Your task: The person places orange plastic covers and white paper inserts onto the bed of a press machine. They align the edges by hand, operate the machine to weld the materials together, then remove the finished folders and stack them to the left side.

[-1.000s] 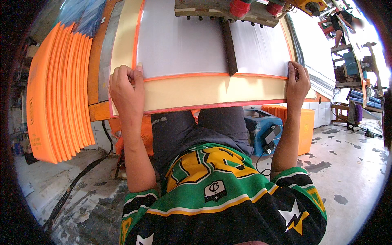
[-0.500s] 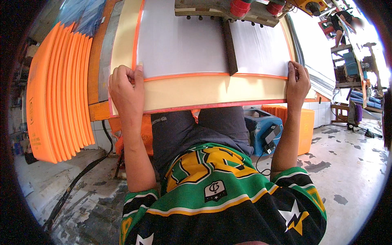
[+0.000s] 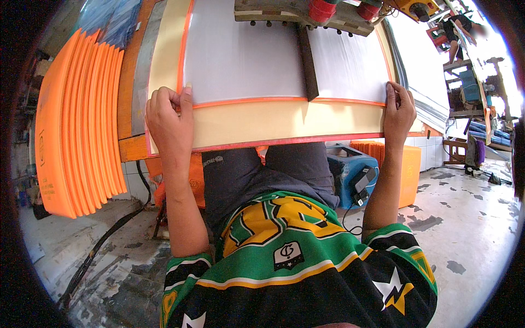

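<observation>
A whitish, glossy plastic sheet [image 3: 246, 65] with an orange edge along its borders lies flat on a cream-yellow board [image 3: 284, 120] with a red front edge. My left hand [image 3: 172, 120] is closed at the sheet's near left corner, thumb and fingers pinching its edge. At the near right corner, my right hand [image 3: 399, 112] pinches the edge the same way. Between the hands, a dark narrow bar [image 3: 308, 65] runs down across the sheet from the machine head [image 3: 295, 12] above. How much of the edge sits between my fingers is hidden.
Orange folded pieces [image 3: 82, 126] stand in a thick row on the left, next to blue plastic film [image 3: 112, 22]. A blue stool-like box [image 3: 350, 175] with a black adapter and more orange pieces [image 3: 410, 175] are under the right side. Another person [image 3: 456, 35] is at the far right.
</observation>
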The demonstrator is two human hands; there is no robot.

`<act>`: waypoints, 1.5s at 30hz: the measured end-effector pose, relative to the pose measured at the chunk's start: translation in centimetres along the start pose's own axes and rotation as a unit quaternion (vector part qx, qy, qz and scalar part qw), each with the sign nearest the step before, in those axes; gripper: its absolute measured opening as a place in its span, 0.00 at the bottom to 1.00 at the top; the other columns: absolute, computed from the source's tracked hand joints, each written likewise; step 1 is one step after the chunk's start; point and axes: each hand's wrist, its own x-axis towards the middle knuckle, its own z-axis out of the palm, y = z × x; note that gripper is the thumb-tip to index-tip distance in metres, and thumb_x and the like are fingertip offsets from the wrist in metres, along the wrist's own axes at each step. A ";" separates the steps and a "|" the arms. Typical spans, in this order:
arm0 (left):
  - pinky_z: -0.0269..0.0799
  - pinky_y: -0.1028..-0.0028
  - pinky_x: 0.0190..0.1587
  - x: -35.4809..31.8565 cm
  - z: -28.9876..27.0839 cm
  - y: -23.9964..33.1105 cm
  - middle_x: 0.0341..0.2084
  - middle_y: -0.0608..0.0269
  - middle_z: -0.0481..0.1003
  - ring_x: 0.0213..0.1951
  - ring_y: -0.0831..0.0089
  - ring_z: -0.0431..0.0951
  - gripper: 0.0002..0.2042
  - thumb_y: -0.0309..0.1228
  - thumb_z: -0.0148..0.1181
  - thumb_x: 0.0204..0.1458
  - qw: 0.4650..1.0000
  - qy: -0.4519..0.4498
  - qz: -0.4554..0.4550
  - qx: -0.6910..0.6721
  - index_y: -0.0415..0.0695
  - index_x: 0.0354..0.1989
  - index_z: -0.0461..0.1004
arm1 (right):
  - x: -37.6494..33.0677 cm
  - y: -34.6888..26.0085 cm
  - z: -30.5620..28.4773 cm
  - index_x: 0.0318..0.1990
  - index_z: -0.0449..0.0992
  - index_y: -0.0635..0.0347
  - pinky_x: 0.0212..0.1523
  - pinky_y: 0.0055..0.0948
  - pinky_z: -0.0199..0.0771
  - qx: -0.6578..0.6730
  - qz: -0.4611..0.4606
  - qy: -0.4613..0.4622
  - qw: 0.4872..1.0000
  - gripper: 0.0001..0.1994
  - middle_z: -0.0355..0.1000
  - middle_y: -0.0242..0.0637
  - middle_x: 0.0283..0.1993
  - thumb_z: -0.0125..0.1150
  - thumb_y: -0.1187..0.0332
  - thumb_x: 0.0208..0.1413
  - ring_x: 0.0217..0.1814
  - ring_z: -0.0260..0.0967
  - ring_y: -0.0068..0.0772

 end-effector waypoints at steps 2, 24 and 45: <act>0.65 0.56 0.40 0.0 0.0 0.0 0.25 0.56 0.69 0.33 0.56 0.69 0.20 0.38 0.65 0.64 1.000 0.000 0.000 0.002 0.39 0.26 0.65 | 0.0 -0.1 0.0 0.47 0.85 0.61 0.41 0.39 0.75 0.000 0.003 0.000 1.000 0.13 0.76 0.44 0.37 0.61 0.62 0.69 0.36 0.76 0.40; 0.65 0.56 0.40 0.0 0.0 0.1 0.25 0.56 0.69 0.33 0.56 0.69 0.19 0.38 0.65 0.63 1.000 0.002 0.000 -0.003 0.40 0.26 0.65 | 0.0 0.0 0.0 0.48 0.84 0.61 0.45 0.43 0.75 -0.008 0.004 -0.009 1.000 0.14 0.78 0.47 0.41 0.59 0.60 0.70 0.42 0.77 0.47; 0.66 0.56 0.40 0.0 -0.1 0.0 0.25 0.55 0.69 0.32 0.56 0.69 0.20 0.39 0.65 0.63 1.000 -0.003 -0.003 -0.005 0.39 0.27 0.66 | 0.1 0.1 0.0 0.48 0.84 0.61 0.44 0.42 0.76 -0.004 -0.002 -0.004 1.000 0.13 0.77 0.47 0.40 0.61 0.62 0.69 0.41 0.78 0.48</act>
